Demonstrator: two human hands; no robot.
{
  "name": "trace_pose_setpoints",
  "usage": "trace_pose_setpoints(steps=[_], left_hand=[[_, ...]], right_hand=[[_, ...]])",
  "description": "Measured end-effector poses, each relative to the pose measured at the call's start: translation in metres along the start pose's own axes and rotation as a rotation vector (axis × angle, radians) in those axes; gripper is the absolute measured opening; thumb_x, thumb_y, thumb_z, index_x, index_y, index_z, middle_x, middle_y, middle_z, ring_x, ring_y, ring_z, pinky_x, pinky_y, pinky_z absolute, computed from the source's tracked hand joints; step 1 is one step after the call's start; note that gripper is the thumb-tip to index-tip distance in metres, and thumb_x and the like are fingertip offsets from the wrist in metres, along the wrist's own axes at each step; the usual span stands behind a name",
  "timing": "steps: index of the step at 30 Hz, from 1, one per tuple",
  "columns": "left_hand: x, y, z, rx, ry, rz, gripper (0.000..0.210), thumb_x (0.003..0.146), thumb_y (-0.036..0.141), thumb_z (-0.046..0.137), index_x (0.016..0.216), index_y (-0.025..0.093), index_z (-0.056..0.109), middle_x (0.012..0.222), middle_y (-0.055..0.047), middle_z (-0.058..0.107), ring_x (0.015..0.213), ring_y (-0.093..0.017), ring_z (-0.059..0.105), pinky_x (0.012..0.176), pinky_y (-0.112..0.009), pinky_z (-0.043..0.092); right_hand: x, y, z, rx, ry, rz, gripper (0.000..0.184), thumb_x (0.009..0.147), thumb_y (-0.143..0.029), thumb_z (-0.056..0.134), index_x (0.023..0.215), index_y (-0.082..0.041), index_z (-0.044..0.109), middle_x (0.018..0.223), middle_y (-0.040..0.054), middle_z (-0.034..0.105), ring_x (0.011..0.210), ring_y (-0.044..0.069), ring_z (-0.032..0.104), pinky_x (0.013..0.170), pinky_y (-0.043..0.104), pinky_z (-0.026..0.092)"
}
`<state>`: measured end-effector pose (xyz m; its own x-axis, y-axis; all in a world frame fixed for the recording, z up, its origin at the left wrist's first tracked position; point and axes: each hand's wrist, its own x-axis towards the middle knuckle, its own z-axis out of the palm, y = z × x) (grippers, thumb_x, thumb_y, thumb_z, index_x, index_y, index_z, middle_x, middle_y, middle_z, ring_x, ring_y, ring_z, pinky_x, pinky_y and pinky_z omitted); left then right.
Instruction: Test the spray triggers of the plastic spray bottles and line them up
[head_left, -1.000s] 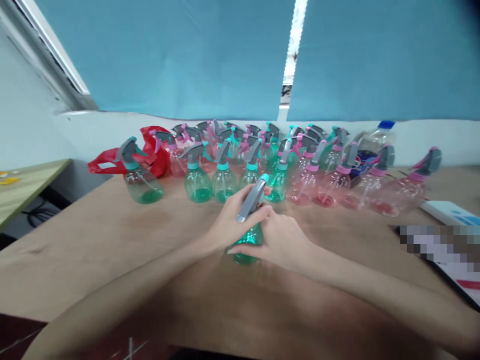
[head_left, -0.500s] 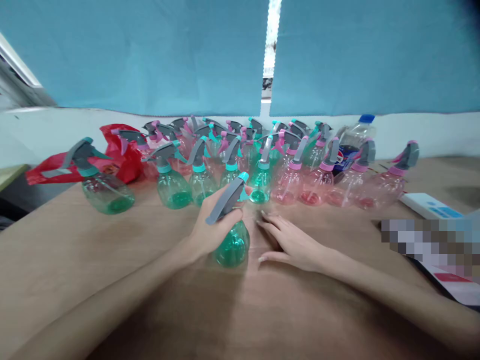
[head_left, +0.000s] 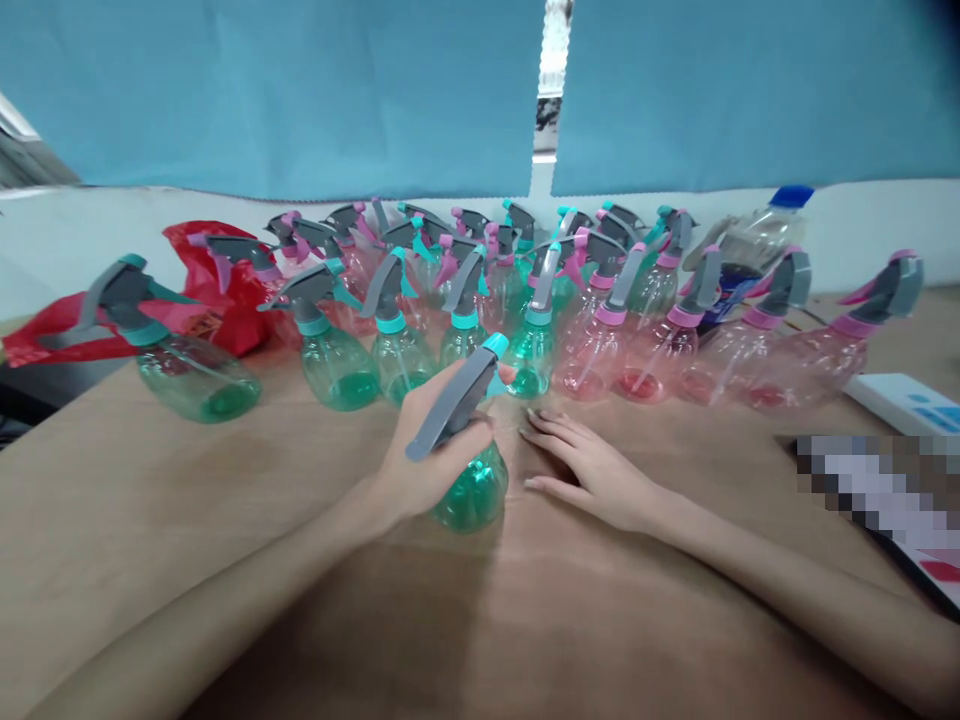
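Observation:
My left hand point(head_left: 435, 440) is wrapped round the neck of a green spray bottle point(head_left: 472, 490) with a grey and teal trigger head, tilted a little to the right. Whether its base touches the wooden table point(head_left: 300, 600) I cannot tell. To the right, my right hand point(head_left: 592, 465) rests palm down by the bottle, fingers stretched out and apart from it. Just beyond the hands stands a row of spray bottles: green ones such as this bottle point(head_left: 341, 365) on the left, and pink ones such as this bottle point(head_left: 592, 355) on the right.
Several more spray bottles crowd behind the front row. A red plastic bag point(head_left: 225, 310) lies at the back left, near a separate green spray bottle point(head_left: 195, 380). At the back right are a blue-capped drink bottle point(head_left: 765, 235), a white box point(head_left: 900, 400) and a partly blurred flat object point(head_left: 877, 500).
The view has shifted closer and slightly lower, so the bottles spread wider. My left hand keeps its hold on the green spray bottle; the right hand's fingers stay stretched out beside it.

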<state>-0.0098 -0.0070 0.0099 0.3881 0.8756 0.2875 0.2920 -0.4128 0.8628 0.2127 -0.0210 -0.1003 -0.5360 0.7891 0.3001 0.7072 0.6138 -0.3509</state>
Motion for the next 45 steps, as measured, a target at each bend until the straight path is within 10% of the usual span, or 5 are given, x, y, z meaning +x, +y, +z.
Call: trace_pose_setpoints(steps=[26, 45], left_hand=[[0.001, 0.005, -0.008, 0.108, -0.064, 0.077, 0.009, 0.076, 0.021, 0.051, 0.082, 0.021, 0.057, 0.078, 0.000, 0.060, 0.067, -0.016, 0.054, 0.062, -0.030, 0.044], [-0.001, -0.002, 0.000, 0.029, 0.027, 0.038, 0.038, 0.080, 0.018, 0.055, 0.117, 0.021, 0.060, 0.087, -0.001, 0.064, 0.065, -0.014, 0.054, 0.059, -0.027, 0.045]], right_hand=[[0.001, 0.002, -0.001, 0.069, -0.008, 0.031, 0.053, 0.095, -0.050, 0.047, 0.138, -0.018, 0.050, 0.147, 0.0134, 0.045, 0.138, 0.027, 0.038, 0.113, 0.052, 0.033], [0.002, 0.000, -0.005, 0.042, 0.000, 0.015, 0.051, 0.096, -0.048, 0.046, 0.135, -0.016, 0.053, 0.142, 0.0148, 0.051, 0.137, 0.028, 0.039, 0.113, 0.050, 0.034]])
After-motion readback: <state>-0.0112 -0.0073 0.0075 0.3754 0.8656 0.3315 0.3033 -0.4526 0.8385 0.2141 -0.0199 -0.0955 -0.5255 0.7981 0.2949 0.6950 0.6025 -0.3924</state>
